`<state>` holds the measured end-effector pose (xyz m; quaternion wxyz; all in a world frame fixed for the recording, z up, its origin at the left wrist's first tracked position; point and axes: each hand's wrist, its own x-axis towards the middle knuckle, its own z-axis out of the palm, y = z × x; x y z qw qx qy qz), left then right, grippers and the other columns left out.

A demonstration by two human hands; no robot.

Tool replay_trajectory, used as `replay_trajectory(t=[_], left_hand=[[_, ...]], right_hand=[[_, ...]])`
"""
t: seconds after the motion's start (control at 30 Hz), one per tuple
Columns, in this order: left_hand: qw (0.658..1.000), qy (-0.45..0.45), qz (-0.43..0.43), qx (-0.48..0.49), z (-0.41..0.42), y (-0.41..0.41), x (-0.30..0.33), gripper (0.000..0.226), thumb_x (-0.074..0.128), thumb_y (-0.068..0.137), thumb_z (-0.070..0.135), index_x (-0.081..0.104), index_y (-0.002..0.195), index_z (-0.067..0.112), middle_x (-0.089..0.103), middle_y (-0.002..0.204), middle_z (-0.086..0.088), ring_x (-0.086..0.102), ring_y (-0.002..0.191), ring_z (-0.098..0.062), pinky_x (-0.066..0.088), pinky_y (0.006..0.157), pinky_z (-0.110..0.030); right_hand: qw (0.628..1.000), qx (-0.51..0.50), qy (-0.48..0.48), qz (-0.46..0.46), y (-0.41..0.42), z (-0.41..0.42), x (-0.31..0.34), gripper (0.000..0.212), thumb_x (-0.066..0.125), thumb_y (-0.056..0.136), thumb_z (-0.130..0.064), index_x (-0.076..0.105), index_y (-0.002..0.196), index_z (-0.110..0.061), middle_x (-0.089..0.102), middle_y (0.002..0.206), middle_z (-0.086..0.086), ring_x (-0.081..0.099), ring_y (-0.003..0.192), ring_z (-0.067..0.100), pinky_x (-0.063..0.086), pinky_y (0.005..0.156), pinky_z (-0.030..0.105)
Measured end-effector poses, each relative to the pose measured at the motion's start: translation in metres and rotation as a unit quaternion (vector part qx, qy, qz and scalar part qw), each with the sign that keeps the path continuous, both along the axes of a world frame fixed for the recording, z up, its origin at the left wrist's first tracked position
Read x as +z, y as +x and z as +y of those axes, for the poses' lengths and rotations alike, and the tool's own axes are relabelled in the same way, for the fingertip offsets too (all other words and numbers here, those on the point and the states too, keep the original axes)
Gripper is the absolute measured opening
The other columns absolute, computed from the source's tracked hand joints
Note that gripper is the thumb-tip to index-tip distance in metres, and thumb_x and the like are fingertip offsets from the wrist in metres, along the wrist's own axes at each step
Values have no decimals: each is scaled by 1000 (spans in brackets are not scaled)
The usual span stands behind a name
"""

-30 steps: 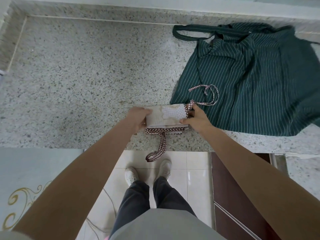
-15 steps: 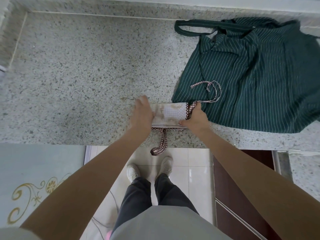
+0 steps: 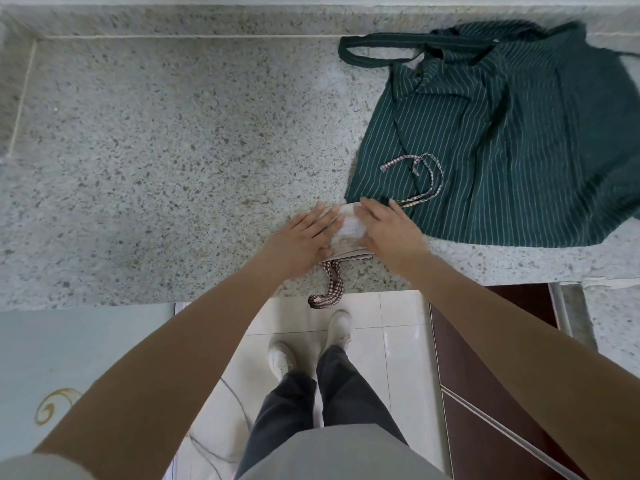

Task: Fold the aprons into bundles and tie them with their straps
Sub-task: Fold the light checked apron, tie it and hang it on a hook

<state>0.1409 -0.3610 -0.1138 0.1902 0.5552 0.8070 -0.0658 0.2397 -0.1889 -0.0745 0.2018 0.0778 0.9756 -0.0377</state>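
A small folded bundle of pale patterned apron (image 3: 349,230) lies near the front edge of the speckled stone counter (image 3: 156,150). My left hand (image 3: 304,237) lies flat on its left part, fingers spread. My right hand (image 3: 389,232) presses flat on its right part. One checked strap (image 3: 330,289) hangs from the bundle over the counter edge. The other checked strap (image 3: 420,181) curls across the dark green striped apron (image 3: 502,143), which lies spread out to the right.
The green apron's neck loop (image 3: 377,51) reaches toward the back of the counter. A raised stone rim (image 3: 20,98) borders the counter at the left and back. Below are white floor tiles (image 3: 391,341), my shoes and a dark brown cabinet front (image 3: 485,393).
Both hands have gone from gripping the bundle's ends to lying flat on top of it. The bundle looks narrower, mostly covered by the hands.
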Motion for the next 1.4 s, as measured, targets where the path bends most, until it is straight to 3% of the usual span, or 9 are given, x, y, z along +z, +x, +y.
replay_trajectory(t=[0.1, 0.2, 0.37, 0.63, 0.8, 0.97, 1.13, 1.3, 1.4], left_hand=[[999, 47, 10, 15, -6, -5, -2, 74, 0, 87, 54, 7, 151, 18, 4, 159, 1, 2, 146, -15, -7, 114, -31], [998, 40, -13, 40, -11, -8, -2, 73, 7, 89, 58, 0, 151, 19, -6, 158, 4, -7, 145, -11, -9, 115, -33], [998, 25, -45, 47, -10, -12, 4, 69, 27, 98, 51, -7, 150, 21, -15, 157, 6, -12, 145, -10, -6, 116, -35], [985, 40, -116, 124, -11, -19, 15, 84, 50, 88, 54, 1, 151, 25, -12, 158, 1, -7, 145, -17, 4, 119, -40], [879, 101, -165, 437, -9, -10, 29, 83, 80, 68, 38, 40, 130, 0, 46, 129, -19, 46, 120, -31, 42, 92, -35], [804, 114, -335, 478, -5, -3, 35, 26, 76, 75, 20, 69, 94, 3, 65, 82, -9, 58, 61, -17, 43, 48, -19], [746, 131, -426, 494, 5, -1, 42, 29, 68, 79, 6, 59, 106, 4, 64, 100, -13, 61, 90, -23, 53, 85, -41], [775, 191, -392, 457, 22, 9, 52, 48, 72, 76, 9, 41, 112, 10, 55, 89, 2, 57, 79, -12, 49, 63, -24], [795, 210, -358, 442, 34, 16, 54, 52, 74, 75, 14, 38, 112, 8, 54, 82, 5, 54, 73, -10, 37, 52, -14]], right_hand=[[997, -43, 0, -64, 0, 9, 3, 75, 41, 96, -46, 0, 152, -15, -5, 159, -2, 4, 146, 13, -4, 118, 35], [997, -44, 26, -58, 1, 5, 6, 75, 45, 96, -43, 3, 151, -15, -12, 159, 1, -6, 146, 16, -3, 118, 37], [998, -35, -31, 33, -14, -21, 16, 59, 61, 89, -23, 36, 141, -11, 30, 139, 9, 36, 125, 22, 31, 109, 34], [982, -117, -138, -54, -18, -31, 4, 82, 69, 84, -24, 20, 150, -22, 29, 135, 4, 50, 113, 23, 44, 100, 36], [983, -117, -121, -69, -25, -33, 8, 93, 71, 81, -21, 10, 151, -27, 31, 134, 8, 50, 113, 25, 47, 95, 38], [984, -109, -121, -76, -25, -36, 11, 94, 71, 81, -16, 10, 150, -36, 32, 135, 7, 49, 116, 24, 48, 92, 38], [975, -134, -153, -95, -32, -35, 12, 93, 72, 79, -14, 15, 149, -35, 31, 130, 4, 48, 110, 20, 45, 86, 28], [973, -125, -176, -84, -33, -33, 8, 95, 74, 75, -12, 19, 149, -33, 36, 119, -1, 43, 106, 17, 42, 90, 25], [904, -181, -381, -63, -27, -17, 9, 77, 65, 79, 4, 33, 145, -18, 44, 106, 0, 48, 112, 24, 41, 102, 29]])
